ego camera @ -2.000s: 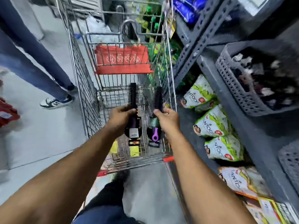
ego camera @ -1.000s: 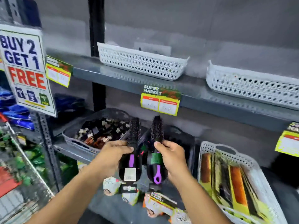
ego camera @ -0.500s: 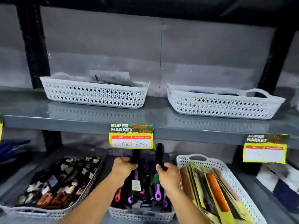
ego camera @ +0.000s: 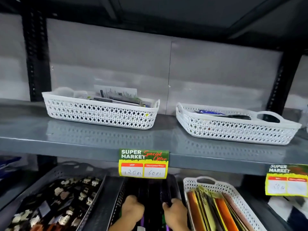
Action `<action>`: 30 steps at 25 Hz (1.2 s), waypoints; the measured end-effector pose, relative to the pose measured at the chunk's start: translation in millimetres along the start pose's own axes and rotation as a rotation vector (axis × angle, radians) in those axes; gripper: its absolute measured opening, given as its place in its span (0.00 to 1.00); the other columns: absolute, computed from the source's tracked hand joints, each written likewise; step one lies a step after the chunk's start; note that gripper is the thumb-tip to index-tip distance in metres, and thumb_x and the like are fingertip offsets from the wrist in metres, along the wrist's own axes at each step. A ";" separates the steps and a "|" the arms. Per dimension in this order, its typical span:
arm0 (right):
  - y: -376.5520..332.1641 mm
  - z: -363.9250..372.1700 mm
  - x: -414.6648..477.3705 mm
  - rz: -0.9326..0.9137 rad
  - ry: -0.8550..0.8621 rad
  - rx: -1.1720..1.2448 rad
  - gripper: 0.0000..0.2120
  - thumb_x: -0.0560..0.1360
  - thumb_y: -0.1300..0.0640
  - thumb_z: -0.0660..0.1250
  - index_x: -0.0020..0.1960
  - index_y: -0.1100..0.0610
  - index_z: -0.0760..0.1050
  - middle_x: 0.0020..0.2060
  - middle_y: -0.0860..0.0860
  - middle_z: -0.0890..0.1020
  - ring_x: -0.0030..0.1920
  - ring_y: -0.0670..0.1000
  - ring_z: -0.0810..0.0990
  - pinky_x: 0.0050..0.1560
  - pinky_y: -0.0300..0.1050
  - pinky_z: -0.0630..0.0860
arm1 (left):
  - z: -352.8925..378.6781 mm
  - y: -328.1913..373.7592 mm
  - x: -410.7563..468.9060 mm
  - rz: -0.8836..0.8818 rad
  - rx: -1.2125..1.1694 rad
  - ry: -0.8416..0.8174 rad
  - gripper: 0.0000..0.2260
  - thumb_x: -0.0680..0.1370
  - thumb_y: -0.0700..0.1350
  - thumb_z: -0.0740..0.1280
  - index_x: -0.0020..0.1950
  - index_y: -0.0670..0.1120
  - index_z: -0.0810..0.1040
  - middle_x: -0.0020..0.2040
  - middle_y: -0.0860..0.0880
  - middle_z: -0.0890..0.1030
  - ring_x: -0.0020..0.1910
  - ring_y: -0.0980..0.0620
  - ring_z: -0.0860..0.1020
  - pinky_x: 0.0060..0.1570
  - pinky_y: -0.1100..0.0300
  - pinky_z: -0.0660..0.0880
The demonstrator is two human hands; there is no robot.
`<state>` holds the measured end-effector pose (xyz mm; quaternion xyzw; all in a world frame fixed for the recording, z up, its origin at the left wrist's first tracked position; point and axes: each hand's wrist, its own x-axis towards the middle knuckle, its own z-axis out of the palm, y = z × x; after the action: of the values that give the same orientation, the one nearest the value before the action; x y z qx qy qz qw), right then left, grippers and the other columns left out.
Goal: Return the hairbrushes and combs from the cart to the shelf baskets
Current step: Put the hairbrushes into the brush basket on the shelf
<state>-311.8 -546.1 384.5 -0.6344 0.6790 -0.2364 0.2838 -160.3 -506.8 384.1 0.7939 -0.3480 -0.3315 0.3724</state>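
Over the dark middle basket (ego camera: pixel 116 202) on the lower shelf, your left hand (ego camera: pixel 133 210) and right hand (ego camera: pixel 175 214) are each closed around a black hairbrush. The left brush (ego camera: pixel 141 191) and right brush (ego camera: pixel 165 192) point bristles-up beneath the price tag (ego camera: pixel 143 163).

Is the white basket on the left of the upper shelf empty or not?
Not empty. The left white basket holds a printed card and dark pen-like items above its rim.

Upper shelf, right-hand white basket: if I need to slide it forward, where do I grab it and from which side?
Take the white basket by the looped handle at its right end, coming from the front right. That handle arches clear above the rim, leaving an open gap for fingers. The latticed front wall slopes and gives little to hold. The shelf in front is bare, so the way forward looks free.
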 end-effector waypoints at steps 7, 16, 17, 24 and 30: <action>9.0 8.9 1.7 -0.004 -0.039 -0.055 0.15 0.75 0.49 0.63 0.52 0.61 0.76 0.52 0.58 0.82 0.53 0.58 0.80 0.49 0.45 0.75 | 1.9 -3.2 -0.7 -0.038 0.021 0.005 0.09 0.69 0.38 0.65 0.47 0.39 0.80 0.50 0.38 0.84 0.51 0.40 0.82 0.46 0.57 0.76; 13.7 22.5 -4.3 -0.046 -0.033 -0.170 0.17 0.78 0.50 0.60 0.54 0.64 0.74 0.56 0.64 0.76 0.53 0.62 0.76 0.52 0.48 0.72 | 5.4 -4.0 -4.1 -0.002 0.206 0.038 0.04 0.70 0.37 0.66 0.42 0.40 0.79 0.50 0.38 0.84 0.52 0.39 0.82 0.44 0.57 0.75; 14.1 22.0 -4.3 -0.056 -0.043 -0.194 0.17 0.78 0.50 0.59 0.54 0.65 0.73 0.56 0.65 0.76 0.55 0.62 0.75 0.53 0.48 0.72 | 6.1 -5.1 -3.6 0.001 0.247 0.041 0.07 0.70 0.37 0.66 0.46 0.39 0.79 0.51 0.37 0.83 0.53 0.39 0.81 0.46 0.56 0.76; 2.1 -3.7 -9.6 -0.127 -0.043 -0.095 0.19 0.78 0.54 0.59 0.64 0.65 0.69 0.62 0.65 0.74 0.61 0.63 0.73 0.60 0.49 0.71 | 2.4 1.4 -24.9 0.161 0.523 0.121 0.13 0.72 0.41 0.64 0.55 0.41 0.79 0.56 0.38 0.81 0.59 0.37 0.77 0.57 0.49 0.76; -18.0 -20.1 -70.8 -0.524 0.047 0.282 0.17 0.74 0.57 0.65 0.63 0.56 0.74 0.59 0.55 0.78 0.57 0.52 0.77 0.63 0.51 0.72 | -48.5 -42.4 -104.4 0.614 0.047 0.419 0.11 0.77 0.45 0.67 0.57 0.45 0.82 0.52 0.48 0.83 0.50 0.55 0.80 0.52 0.69 0.71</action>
<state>-310.1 -477.8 417.4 -0.7367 0.4590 -0.4082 0.2826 -165.4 -385.5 401.6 0.7116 -0.4936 -0.0265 0.4993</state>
